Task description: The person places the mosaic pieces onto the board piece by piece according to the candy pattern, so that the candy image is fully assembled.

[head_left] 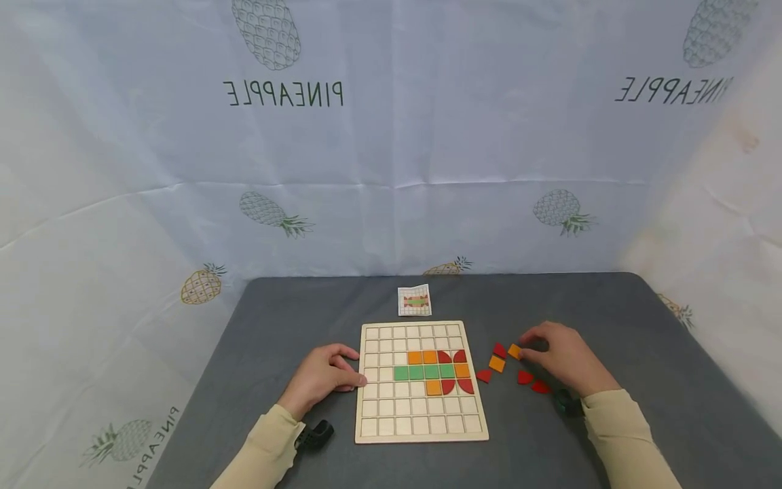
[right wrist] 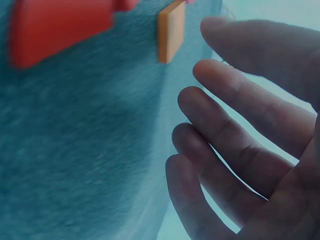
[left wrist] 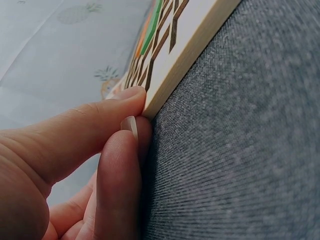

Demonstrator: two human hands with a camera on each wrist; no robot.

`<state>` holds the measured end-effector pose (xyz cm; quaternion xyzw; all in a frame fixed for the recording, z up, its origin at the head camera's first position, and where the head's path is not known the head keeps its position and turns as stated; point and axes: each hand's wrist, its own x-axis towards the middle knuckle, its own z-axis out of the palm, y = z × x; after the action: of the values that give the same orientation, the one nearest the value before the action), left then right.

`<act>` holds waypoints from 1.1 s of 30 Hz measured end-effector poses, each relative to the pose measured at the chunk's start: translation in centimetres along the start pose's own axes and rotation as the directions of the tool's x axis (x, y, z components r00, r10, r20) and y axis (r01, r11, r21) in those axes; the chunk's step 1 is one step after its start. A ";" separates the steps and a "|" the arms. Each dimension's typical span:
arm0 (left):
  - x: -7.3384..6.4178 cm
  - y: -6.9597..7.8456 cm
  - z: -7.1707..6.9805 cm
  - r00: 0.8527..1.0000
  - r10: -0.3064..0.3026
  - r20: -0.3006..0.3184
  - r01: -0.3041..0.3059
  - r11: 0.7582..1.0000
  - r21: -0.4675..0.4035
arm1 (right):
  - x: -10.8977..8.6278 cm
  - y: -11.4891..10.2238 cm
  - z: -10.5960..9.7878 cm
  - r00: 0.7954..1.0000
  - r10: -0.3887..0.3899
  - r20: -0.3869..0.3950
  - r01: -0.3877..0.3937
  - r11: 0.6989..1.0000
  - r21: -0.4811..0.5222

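My left hand [head_left: 320, 377] holds the left edge of a pale wooden grid board [head_left: 403, 426]. In the left wrist view a fingertip lies on the rim of the board [left wrist: 175, 75], another finger against its side. Green square tiles [head_left: 416, 372] form a row on the board, with orange squares [head_left: 433, 388] and red quarter-round pieces [head_left: 466, 386] around them. Right of the board, my right hand [head_left: 565, 353] hovers with thumb and fingers apart beside a loose orange square tile [head_left: 514, 351]. A gap shows between its fingertips and that orange tile [right wrist: 171, 32] in the right wrist view.
Several loose red pieces [head_left: 540, 387] and another orange square [head_left: 497, 364] lie between the board and my right hand. Behind the board is a small pattern card [head_left: 415, 311]. A pineapple-print cloth [head_left: 391, 136] hangs behind the dark grey table [head_left: 305, 305].
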<state>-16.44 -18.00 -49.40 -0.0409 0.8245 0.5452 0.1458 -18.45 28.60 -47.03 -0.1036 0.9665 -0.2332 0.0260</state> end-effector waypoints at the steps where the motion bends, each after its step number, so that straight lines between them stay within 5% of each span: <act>1: 0.0 0.0 0.0 1.000 0.001 -0.002 -0.001 1.000 0.003 | 0.0 0.1 -0.1 1.000 0.002 0.007 -0.002 1.000 0.000; 20: -0.2 0.0 -0.1 1.000 -0.004 -0.011 0.004 1.000 -0.001 | 0.8 -0.3 0.6 0.996 0.064 0.062 -0.064 0.998 0.010; 33: -0.2 0.1 -0.1 1.000 -0.003 0.001 0.003 1.000 0.009 | 0.7 -0.3 0.6 0.998 0.039 0.058 -0.039 0.999 -0.015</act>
<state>-16.32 -18.08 -49.27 -0.0414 0.8270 0.5410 0.1473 -19.01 27.94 -47.49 -0.0917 0.9687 -0.2231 0.0580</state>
